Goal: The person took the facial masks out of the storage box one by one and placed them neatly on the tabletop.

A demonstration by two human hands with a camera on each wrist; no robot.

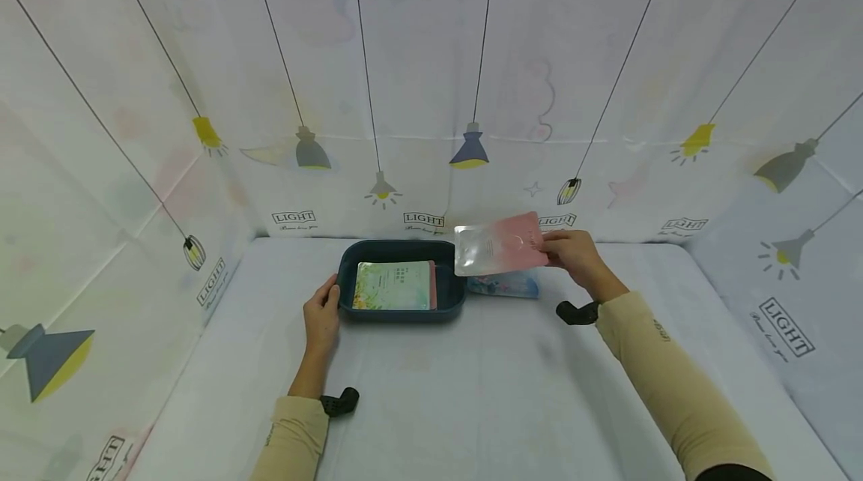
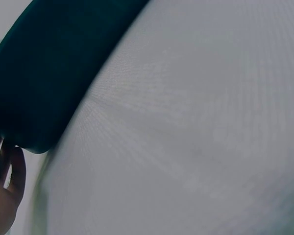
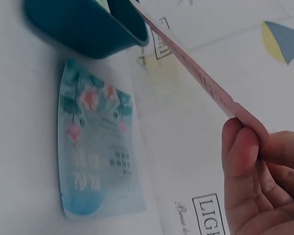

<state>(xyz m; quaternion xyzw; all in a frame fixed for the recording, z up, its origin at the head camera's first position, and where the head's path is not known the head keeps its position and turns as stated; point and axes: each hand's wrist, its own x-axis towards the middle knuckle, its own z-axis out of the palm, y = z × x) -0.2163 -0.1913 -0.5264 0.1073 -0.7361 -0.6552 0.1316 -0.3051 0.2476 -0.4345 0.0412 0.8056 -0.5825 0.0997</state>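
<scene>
My right hand (image 1: 576,260) pinches the edge of a pink and silver sachet (image 1: 502,243) between thumb and fingers. The sachet is held up above the right end of a dark teal tray (image 1: 404,318). Seen nearly edge-on in the right wrist view, the sachet (image 3: 201,73) slants away from the fingers. At the tray's left end, my left hand (image 1: 321,320) touches the outer wall with extended fingers, which the left wrist view shows only partly. Inside the tray lies a green and yellow sachet (image 1: 391,286), with a pink edge showing beside it.
A blue floral sachet (image 3: 98,147) lies flat on the white-covered table (image 1: 431,406), just right of the tray and partly under the raised one. Behind stands a white backdrop (image 1: 418,91) with printed lamps.
</scene>
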